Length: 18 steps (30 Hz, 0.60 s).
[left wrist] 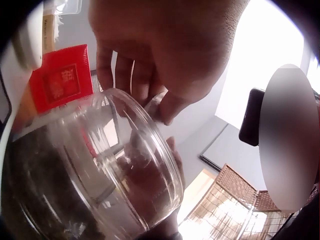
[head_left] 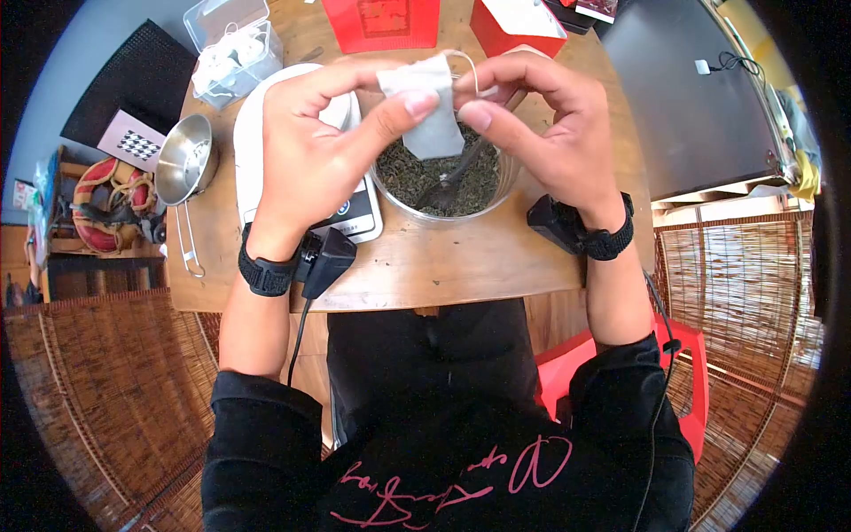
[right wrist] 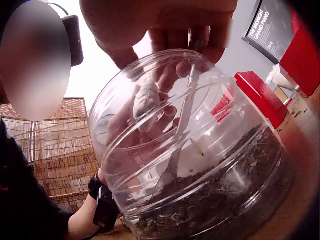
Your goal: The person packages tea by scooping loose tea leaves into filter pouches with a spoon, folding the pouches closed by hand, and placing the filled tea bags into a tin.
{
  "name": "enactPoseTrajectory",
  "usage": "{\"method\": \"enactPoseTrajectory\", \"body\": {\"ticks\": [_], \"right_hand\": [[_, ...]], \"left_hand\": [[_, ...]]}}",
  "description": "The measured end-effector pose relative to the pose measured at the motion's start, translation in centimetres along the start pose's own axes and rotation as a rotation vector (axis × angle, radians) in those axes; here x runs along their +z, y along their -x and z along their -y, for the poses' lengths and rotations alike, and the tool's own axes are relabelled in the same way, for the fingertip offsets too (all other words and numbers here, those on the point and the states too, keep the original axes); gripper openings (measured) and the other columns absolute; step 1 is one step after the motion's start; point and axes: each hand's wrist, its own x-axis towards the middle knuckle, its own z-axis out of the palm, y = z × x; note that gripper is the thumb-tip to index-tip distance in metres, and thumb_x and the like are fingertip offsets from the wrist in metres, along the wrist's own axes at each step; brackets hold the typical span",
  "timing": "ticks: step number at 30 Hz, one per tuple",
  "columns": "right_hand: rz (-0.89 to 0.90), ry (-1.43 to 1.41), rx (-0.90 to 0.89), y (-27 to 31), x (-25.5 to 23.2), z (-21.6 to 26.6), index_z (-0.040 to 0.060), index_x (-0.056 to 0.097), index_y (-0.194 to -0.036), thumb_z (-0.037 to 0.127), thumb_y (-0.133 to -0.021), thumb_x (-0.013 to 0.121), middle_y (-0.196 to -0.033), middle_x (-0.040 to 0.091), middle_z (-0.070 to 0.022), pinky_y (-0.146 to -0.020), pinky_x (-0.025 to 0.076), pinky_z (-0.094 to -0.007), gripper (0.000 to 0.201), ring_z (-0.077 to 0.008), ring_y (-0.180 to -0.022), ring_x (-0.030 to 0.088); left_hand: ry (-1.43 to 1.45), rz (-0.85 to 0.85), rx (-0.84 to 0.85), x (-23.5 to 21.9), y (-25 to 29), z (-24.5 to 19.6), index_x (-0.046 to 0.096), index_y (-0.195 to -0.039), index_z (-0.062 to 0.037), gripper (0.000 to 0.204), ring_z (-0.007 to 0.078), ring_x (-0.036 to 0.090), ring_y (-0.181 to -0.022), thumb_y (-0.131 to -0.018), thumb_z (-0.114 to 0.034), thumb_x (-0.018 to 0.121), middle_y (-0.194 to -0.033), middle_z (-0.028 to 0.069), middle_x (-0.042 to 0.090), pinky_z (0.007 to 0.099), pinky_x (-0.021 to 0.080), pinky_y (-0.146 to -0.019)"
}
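Observation:
My left hand (head_left: 324,146) pinches a white drawstring tea bag (head_left: 434,133) between thumb and fingers above a clear plastic jar (head_left: 403,209). Dark loose tea leaves (head_left: 403,177) fill the jar's lower part. A spoon (head_left: 461,161) slants out of the leaves, its handle running up into the fingers of my right hand (head_left: 563,124). The bag's string loops over to my right thumb and forefinger, which are close beside the bag. Through the jar wall, the right wrist view shows the tea bag (right wrist: 146,102) in the left fingers and the spoon (right wrist: 184,117) leaning upward.
Left of the jar sits a white kitchen scale (head_left: 363,222), partly behind my left hand. A steel pan (head_left: 188,160) with a wire handle lies at the table's left edge. Farther back are a plastic box (head_left: 213,91) of white bags and two red boxes (head_left: 381,27).

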Motion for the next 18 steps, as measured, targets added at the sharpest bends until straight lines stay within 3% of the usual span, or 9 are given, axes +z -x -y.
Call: {"method": "enactPoseTrajectory", "body": {"ticks": [1, 6, 10, 18], "right_hand": [[-0.001, -0.002, -0.037, -0.05, 0.19, 0.12, 0.0016, 0.076, -0.096, 0.015, -0.081, 0.086, -0.088, 0.073, -0.0065, -0.072, 0.051, -0.0262, 0.022, -0.0125, -0.080, 0.065], [0.060, 0.020, -0.077, 0.10, 0.16, -0.06, 0.0018, 0.077, -0.098, 0.015, -0.076, 0.090, -0.092, 0.076, -0.0075, -0.071, 0.053, -0.0256, 0.029, -0.0127, -0.081, 0.069], [0.077, -0.034, 0.008, 0.39, 0.30, 0.01, 0.0015, 0.078, -0.097, 0.013, -0.077, 0.089, -0.087, 0.076, -0.0077, -0.070, 0.053, -0.0252, 0.026, -0.0127, -0.077, 0.070], [0.041, -0.018, 0.000, 0.30, 0.23, 0.00, 0.0028, 0.078, -0.099, 0.012, -0.077, 0.089, -0.085, 0.076, -0.0043, -0.068, 0.052, -0.0223, 0.026, -0.0084, -0.075, 0.067]], "left_hand": [[0.025, -0.055, 0.054, 0.00, -0.22, 0.82, 0.079, -0.098, -0.0013, 0.018, 0.0075, 0.069, -0.080, -0.087, -0.016, 0.082, -0.087, 0.0052, 0.077, 0.0238, 0.053, -0.072], [0.031, -0.087, 0.094, -0.01, -0.28, 1.00, 0.079, -0.098, -0.0016, 0.017, 0.0078, 0.068, -0.077, -0.086, -0.014, 0.082, -0.084, 0.0052, 0.076, 0.0237, 0.052, -0.070], [0.010, -0.093, 0.137, 0.05, -0.20, 1.07, 0.080, -0.096, -0.0025, 0.016, 0.0080, 0.066, -0.073, -0.085, -0.013, 0.083, -0.080, 0.0043, 0.075, 0.0234, 0.050, -0.068], [0.021, -0.056, 0.045, -0.08, 0.05, 1.21, 0.079, -0.100, -0.0022, 0.020, 0.0080, 0.067, -0.080, -0.084, -0.013, 0.084, -0.088, 0.0050, 0.076, 0.0236, 0.051, -0.073]]}}
